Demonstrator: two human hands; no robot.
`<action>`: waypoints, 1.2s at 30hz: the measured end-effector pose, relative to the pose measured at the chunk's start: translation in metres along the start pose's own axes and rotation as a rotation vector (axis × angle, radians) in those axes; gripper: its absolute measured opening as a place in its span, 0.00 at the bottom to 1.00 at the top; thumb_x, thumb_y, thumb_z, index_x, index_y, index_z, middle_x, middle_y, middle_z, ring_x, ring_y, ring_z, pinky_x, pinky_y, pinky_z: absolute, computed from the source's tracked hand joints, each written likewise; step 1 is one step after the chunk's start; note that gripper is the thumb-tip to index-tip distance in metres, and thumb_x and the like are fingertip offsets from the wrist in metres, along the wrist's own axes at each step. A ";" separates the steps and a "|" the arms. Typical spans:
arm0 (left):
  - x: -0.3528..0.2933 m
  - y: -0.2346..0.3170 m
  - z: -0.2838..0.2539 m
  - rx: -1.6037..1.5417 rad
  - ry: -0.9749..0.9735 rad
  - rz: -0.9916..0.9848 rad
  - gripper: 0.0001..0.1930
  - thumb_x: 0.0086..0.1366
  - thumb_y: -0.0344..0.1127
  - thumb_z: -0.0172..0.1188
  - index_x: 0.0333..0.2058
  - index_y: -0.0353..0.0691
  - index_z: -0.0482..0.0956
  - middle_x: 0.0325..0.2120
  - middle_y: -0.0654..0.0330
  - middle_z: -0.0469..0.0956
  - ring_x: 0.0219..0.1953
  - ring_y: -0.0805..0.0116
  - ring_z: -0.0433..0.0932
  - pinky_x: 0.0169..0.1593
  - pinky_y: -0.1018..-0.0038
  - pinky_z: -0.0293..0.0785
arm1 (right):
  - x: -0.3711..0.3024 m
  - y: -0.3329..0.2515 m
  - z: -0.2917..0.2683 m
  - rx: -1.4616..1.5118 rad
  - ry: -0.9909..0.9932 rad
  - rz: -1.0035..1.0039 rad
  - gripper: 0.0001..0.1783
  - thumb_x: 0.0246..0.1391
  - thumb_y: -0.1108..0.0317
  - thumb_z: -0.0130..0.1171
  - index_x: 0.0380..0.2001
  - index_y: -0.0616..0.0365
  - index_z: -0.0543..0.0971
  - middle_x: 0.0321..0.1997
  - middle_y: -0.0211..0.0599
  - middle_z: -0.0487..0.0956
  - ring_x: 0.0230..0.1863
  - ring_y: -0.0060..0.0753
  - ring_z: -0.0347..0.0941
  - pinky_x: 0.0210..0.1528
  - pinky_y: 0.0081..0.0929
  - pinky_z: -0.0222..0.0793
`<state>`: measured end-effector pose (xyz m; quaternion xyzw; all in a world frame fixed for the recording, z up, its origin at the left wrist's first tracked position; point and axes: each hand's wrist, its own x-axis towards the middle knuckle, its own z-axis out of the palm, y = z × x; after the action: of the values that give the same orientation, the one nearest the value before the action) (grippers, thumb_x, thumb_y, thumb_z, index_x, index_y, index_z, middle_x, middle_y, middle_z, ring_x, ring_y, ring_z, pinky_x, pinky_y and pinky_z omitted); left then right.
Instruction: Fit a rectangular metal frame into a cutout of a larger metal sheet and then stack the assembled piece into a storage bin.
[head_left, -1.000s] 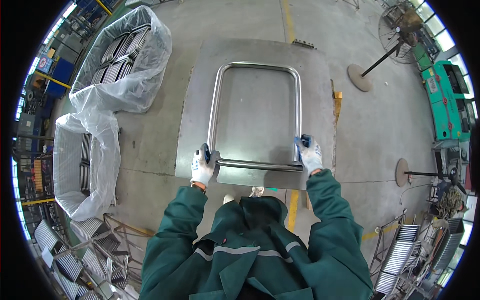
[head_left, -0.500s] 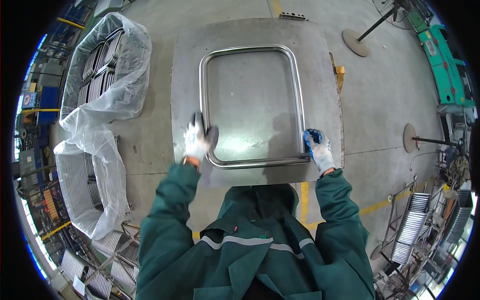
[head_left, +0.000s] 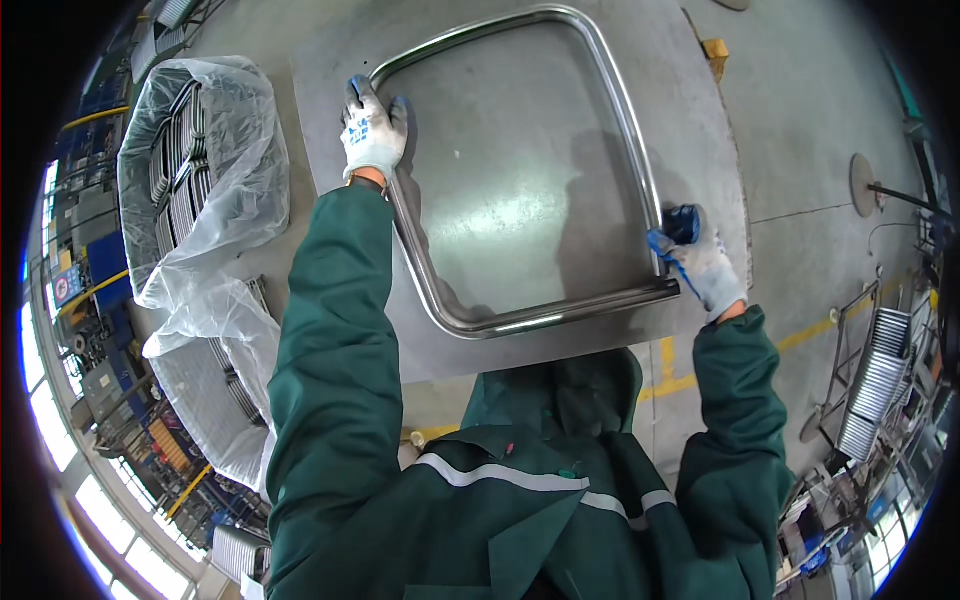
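Note:
A rounded-corner frame of bent, shiny metal tube [head_left: 632, 130] lies over a flat grey metal sheet [head_left: 500, 170]. Along its left side, near the far left bend, rests my left hand [head_left: 374, 130] in a white glove with dark blue fingertips. Its fingers reach forward outside the tube, its thumb stands apart on the inner side, and the palm covers part of the tube. At the near right corner, where two tube ends come close together, my right hand [head_left: 700, 262], gloved alike, has thumb and curled fingers closed on the upright tube's end.
On the floor at left stand bins lined with clear plastic [head_left: 262, 150], holding stacked bent tubes [head_left: 185, 165]. A rack of stacked metal tubes [head_left: 876, 385] stands at right. A round stand base [head_left: 862, 185] and a wooden block [head_left: 715, 50] lie beyond the sheet's right edge.
My left hand has moved forward along the tube's left side to the far bend. My right hand's fingers have shifted at the corner. The whole view has turned and come closer.

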<state>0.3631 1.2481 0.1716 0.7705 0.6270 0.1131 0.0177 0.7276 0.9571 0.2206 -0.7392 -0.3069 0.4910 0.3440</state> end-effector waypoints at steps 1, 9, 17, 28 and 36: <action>0.000 0.001 -0.001 -0.026 0.027 0.008 0.40 0.60 0.52 0.51 0.64 0.32 0.51 0.62 0.38 0.55 0.54 0.36 0.67 0.53 0.51 0.68 | 0.002 0.002 -0.001 -0.005 -0.011 -0.009 0.22 0.43 0.70 0.69 0.43 0.64 0.73 0.29 0.34 0.77 0.27 0.25 0.70 0.33 0.21 0.70; -0.012 -0.015 -0.006 0.097 -0.091 0.059 0.40 0.60 0.52 0.53 0.63 0.31 0.52 0.61 0.36 0.55 0.53 0.34 0.67 0.52 0.48 0.67 | -0.018 -0.012 0.016 0.030 -0.102 0.086 0.36 0.39 0.56 0.72 0.50 0.63 0.71 0.43 0.43 0.78 0.34 0.35 0.77 0.39 0.27 0.74; -0.246 0.086 -0.087 -0.281 -0.022 0.524 0.24 0.55 0.40 0.60 0.50 0.37 0.72 0.49 0.49 0.70 0.49 0.50 0.71 0.52 0.57 0.66 | -0.055 0.030 0.017 -0.419 0.049 -0.103 0.41 0.36 0.63 0.73 0.55 0.63 0.67 0.48 0.46 0.74 0.41 0.35 0.74 0.47 0.28 0.71; -0.270 0.089 -0.083 -0.149 0.039 0.444 0.26 0.55 0.35 0.54 0.55 0.38 0.68 0.53 0.50 0.69 0.55 0.49 0.68 0.59 0.56 0.60 | -0.045 0.024 0.010 -0.478 0.000 -0.136 0.43 0.34 0.57 0.74 0.55 0.62 0.67 0.49 0.48 0.75 0.47 0.42 0.74 0.51 0.31 0.70; -0.277 0.087 -0.068 -0.118 0.019 0.490 0.27 0.54 0.35 0.54 0.55 0.39 0.68 0.52 0.49 0.69 0.55 0.48 0.68 0.58 0.56 0.61 | -0.014 -0.011 -0.008 -0.298 -0.036 0.013 0.22 0.41 0.55 0.70 0.36 0.58 0.79 0.28 0.34 0.81 0.28 0.36 0.78 0.39 0.30 0.73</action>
<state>0.3814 0.9528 0.2107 0.8961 0.4138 0.1576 0.0289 0.7293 0.9504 0.2390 -0.7752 -0.3777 0.4553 0.2216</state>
